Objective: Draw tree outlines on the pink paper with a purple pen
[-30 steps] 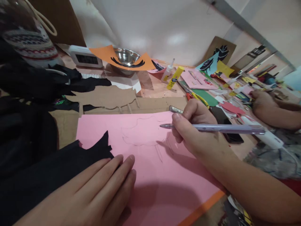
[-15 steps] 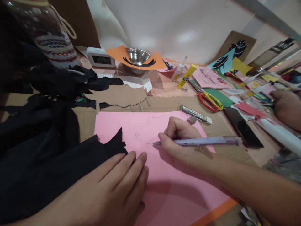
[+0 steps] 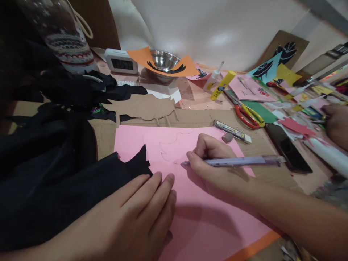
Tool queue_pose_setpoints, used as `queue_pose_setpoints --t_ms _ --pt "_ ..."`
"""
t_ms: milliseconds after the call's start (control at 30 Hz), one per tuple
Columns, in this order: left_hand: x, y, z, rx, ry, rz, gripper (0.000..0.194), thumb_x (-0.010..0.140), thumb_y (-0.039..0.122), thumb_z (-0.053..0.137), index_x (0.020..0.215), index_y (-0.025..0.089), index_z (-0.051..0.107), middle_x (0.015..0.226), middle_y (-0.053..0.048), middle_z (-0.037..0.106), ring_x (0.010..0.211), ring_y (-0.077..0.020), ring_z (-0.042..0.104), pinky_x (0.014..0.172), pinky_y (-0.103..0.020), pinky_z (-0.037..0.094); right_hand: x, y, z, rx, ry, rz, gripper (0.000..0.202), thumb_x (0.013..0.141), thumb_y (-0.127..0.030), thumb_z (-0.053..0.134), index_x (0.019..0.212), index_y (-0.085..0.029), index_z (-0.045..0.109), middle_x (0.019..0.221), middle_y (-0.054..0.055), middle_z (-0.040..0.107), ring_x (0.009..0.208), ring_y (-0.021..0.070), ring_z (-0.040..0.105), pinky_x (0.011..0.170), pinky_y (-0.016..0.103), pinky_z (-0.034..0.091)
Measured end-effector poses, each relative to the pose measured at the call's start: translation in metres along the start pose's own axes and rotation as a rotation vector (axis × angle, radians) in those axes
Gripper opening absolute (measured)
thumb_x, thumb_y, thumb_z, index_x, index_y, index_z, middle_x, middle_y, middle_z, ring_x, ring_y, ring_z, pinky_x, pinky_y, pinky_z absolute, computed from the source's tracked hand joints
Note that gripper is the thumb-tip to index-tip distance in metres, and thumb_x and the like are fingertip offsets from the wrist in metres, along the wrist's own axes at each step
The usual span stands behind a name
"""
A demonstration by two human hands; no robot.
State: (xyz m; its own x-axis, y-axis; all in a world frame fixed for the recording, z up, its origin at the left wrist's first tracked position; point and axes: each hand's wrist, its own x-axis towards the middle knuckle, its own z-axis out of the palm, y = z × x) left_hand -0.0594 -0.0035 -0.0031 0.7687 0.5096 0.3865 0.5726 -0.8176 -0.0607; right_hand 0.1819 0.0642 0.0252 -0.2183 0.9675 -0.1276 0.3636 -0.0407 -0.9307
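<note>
Pink paper (image 3: 206, 217) lies in front of me with a thin pencil outline on its upper part. My right hand (image 3: 214, 159) pinches a pale purple mechanical pencil (image 3: 239, 161), its tip touching the paper at the end of a curved line. Flat on the paper's left side rests my left hand (image 3: 146, 203), fingers stretched out, beside and partly over the edge of black cloth (image 3: 67, 185). A grey eraser (image 3: 227, 137) and a lead case (image 3: 231, 130) sit at the paper's top right.
Beyond the paper are a brown cardboard cutout (image 3: 146, 107), a white digital clock (image 3: 121, 61), a metal bowl (image 3: 164, 61) and a glue stick (image 3: 223, 86). Red-and-yellow-handled scissors (image 3: 247, 117) and a black phone (image 3: 288, 148) lie to the right. Another person's hand (image 3: 337, 123) is at the right edge.
The whole view has shifted, so things appear slightly farther right. My right hand still holds the pencil to the paper, and my left hand stays flat.
</note>
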Motion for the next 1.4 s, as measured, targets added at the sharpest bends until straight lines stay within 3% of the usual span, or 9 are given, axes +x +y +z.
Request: queue_pose_setpoints --t_ms 633,1400 --pt "0.000 -0.002 -0.002 -0.008 0.013 -0.003 0.044 0.119 0.033 0.031 0.138 0.014 0.065 0.143 -0.011 0.076 0.141 -0.0277 0.053 0.127 -0.045 0.029 0.001 -0.006 0.001 -0.095 0.030 -0.029 0.038 0.097 -0.021 0.068 0.072 -0.027 0.041 0.060 -0.009 0.048 0.052 0.0115 0.043 0.047 0.027 0.032" --pt "0.002 -0.002 -0.001 0.002 -0.009 0.006 0.045 0.120 0.033 0.029 0.138 0.014 0.066 0.143 -0.010 0.076 0.139 -0.0279 0.055 0.124 -0.045 0.032 -0.004 -0.007 -0.002 -0.129 -0.086 -0.012 0.038 0.093 -0.021 0.067 0.068 -0.028 0.039 0.053 -0.008 0.049 0.048 0.0115 0.044 0.048 0.027 0.033"
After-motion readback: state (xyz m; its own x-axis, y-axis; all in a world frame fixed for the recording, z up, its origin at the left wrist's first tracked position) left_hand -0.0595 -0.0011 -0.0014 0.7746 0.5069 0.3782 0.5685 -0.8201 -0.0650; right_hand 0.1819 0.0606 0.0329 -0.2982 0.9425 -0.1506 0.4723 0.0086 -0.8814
